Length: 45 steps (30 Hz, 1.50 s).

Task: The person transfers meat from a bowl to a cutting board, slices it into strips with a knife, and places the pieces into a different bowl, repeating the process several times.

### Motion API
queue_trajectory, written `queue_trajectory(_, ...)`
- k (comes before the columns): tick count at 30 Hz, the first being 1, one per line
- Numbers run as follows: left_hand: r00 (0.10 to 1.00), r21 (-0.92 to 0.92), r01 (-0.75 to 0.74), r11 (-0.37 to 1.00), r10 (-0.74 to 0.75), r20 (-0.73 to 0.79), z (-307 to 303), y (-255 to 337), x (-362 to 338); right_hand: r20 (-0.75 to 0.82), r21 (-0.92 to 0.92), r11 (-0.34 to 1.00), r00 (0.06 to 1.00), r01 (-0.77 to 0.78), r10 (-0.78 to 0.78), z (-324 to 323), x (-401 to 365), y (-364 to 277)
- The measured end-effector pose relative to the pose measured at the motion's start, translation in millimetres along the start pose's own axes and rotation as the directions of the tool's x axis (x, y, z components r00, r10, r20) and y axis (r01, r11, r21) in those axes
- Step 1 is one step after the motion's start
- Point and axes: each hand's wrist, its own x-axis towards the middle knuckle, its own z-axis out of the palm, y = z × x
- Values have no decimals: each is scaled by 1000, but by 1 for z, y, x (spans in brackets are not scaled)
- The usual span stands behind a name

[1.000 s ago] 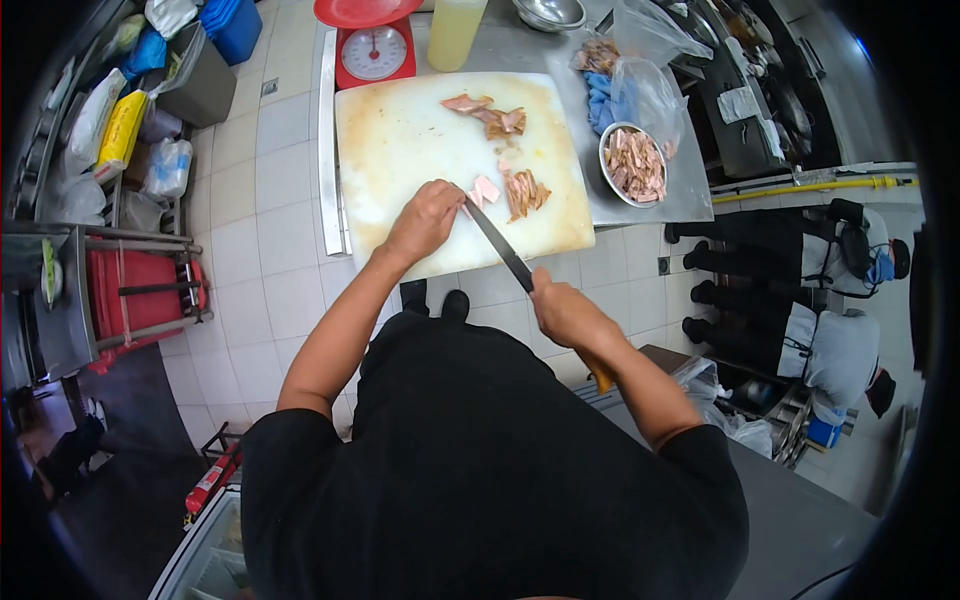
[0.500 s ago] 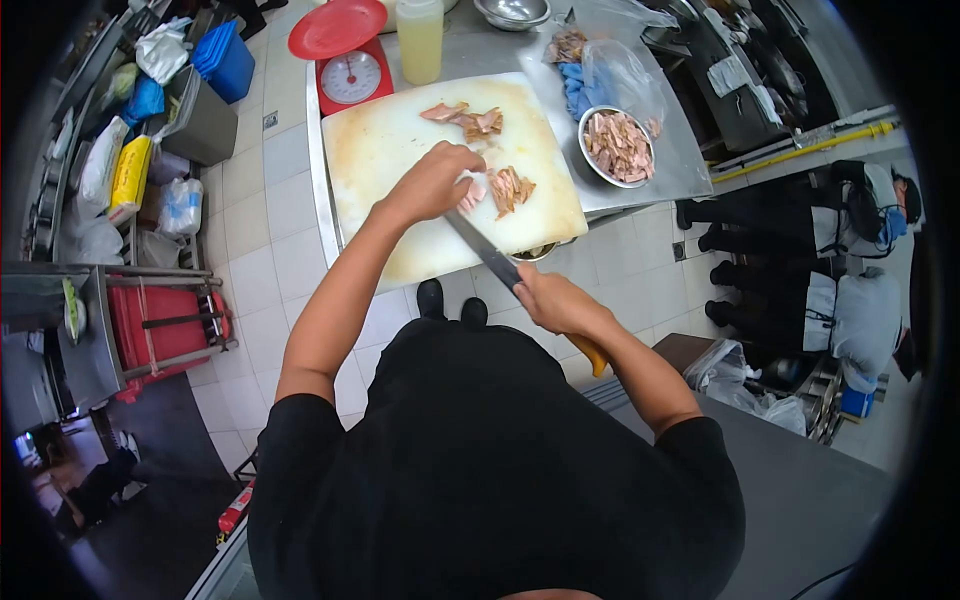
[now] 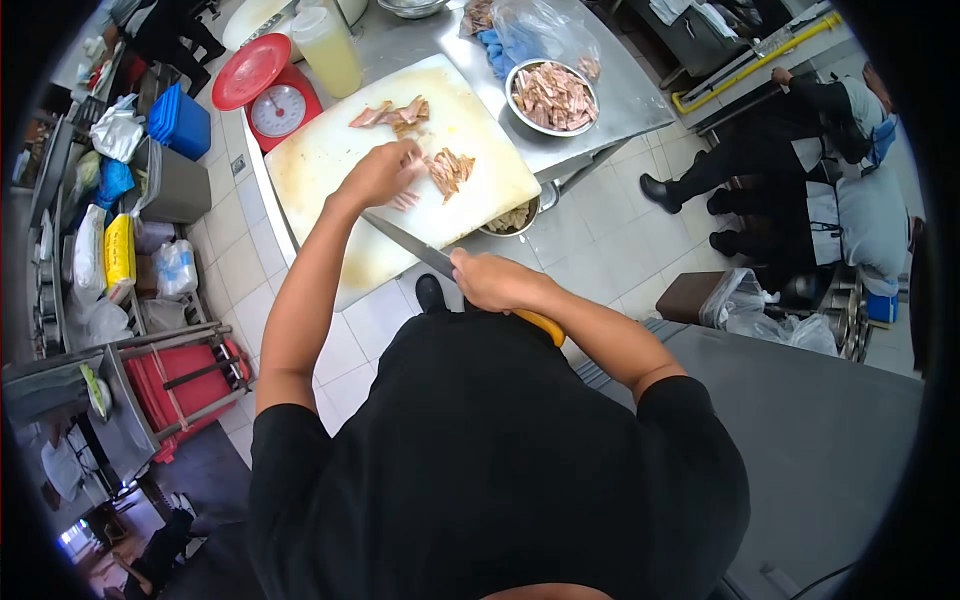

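My right hand (image 3: pixel 500 282) grips a long kitchen knife (image 3: pixel 412 245) by its yellow handle. The blade lies low across the near part of the white cutting board (image 3: pixel 315 165), its tip close to my left wrist. Above the board, my left hand (image 3: pixel 378 176) is bent downward with its fingers blurred, so their grip does not show. Pale pink strips of meat (image 3: pixel 404 200) lie just below those fingers. Right beside them is a small heap of cut meat strips (image 3: pixel 449 173). Farther back on the board rest larger brownish-pink meat slices (image 3: pixel 395 114).
A steel bowl of cut meat (image 3: pixel 554 97) stands right of the board, near a blue cloth (image 3: pixel 508 52). At back left are a red scale (image 3: pixel 278 108) and a jug of yellowish liquid (image 3: pixel 328 55). Another bowl (image 3: pixel 512 219) sits below the board's edge. People (image 3: pixel 820 130) stand at right.
The whole view has turned, so the board and bowl appear farther left. Relative to the meat under my left hand, the knife has shifted left. My left fingers have become blurred.
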Motion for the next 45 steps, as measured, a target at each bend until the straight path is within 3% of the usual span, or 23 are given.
queue_trajectory(1, 989, -116, 37, 993, -53, -139, -5, 4, -4, 0, 0, 1000, 1000, 8, -8, -2, -1, 2)
queue_trajectory(3, 981, -139, 61, 988, -84, -173, -11, -5, -8, -88, 32, 993, 990, -110, 112, -6, -4, 6)
queue_trajectory(5, 955, -458, -4, 889, -133, -266, -13, -12, -17, -99, 49, 992, 988, -118, 123, -13, -5, 14)
queue_trajectory(7, 942, -503, 64, 862, -218, -254, -16, -10, -30, -196, 158, 977, 965, -146, 176, -20, -13, 14)
queue_trajectory(9, 927, -660, 96, 746, -308, -213, -8, -16, -39, -182, 191, 973, 970, -126, 161, -23, -14, 13)
queue_trajectory(11, 921, -638, 106, 763, -317, -227, 1, -22, -52, -121, 298, 945, 977, -131, 173, -26, -17, 9)
queue_trajectory(13, 900, -639, 99, 763, -342, -269, 7, -25, -66, -198, 386, 922, 978, 18, 63, -8, -1, 28)
queue_trajectory(14, 901, -343, 101, 934, -232, -367, 12, -48, -70, -262, 413, 909, 963, 56, 59, -7, -7, 34)
queue_trajectory(15, 895, -315, 148, 937, -263, -360, 13, -57, -71, -299, 415, 904, 954, 103, 28, 0, -3, 26)
queue_trajectory(17, 897, -510, 29, 860, -248, -367, 16, -79, -70, -384, 412, 898, 923, 154, 18, 12, 2, 29)
queue_trajectory(19, 913, -574, 35, 818, -260, -315, 11, -86, -63, -302, 486, 869, 951, 94, 66, 3, -23, 9)
queue_trajectory(20, 913, -606, 56, 794, -287, -291, 5, -88, -59, -332, 456, 885, 940, 90, 76, 6, -26, 6)
queue_trajectory(23, 980, -593, 81, 801, -172, -97, -16, -73, -48, -352, 493, 868, 925, 55, 141, 20, -20, -13)
queue_trajectory(31, 998, -739, 0, 674, -45, -41, -7, -132, -74, -382, 639, 769, 859, -21, 341, 98, 44, -94)
queue_trajectory(34, 1000, -653, -20, 757, 31, 5, -12, -145, -87, -407, 754, 656, 804, 28, 433, 122, 59, -122)
queue_trajectory(36, 992, -737, -18, 675, 102, 70, -10, -149, -83, -414, 763, 646, 780, 17, 469, 130, 56, -145)
queue_trajectory(39, 977, -752, -64, 656, 196, 89, 1, -148, -70, -433, 745, 666, 744, -22, 509, 145, 57, -169)
queue_trajectory(42, 963, -684, -132, 718, 255, 82, 1, -145, -63, -422, 818, 574, 636, -41, 647, 166, 66, -172)
queue_trajectory(44, 852, -263, -522, 811, 507, -127, 1, -148, -63, -414, 824, 565, 636, -42, 651, 176, 69, -173)
queue_trajectory(45, 856, -267, -515, 815, 502, -120, -3, -146, -65, -414, 827, 561, 626, -46, 661, 179, 69, -173)
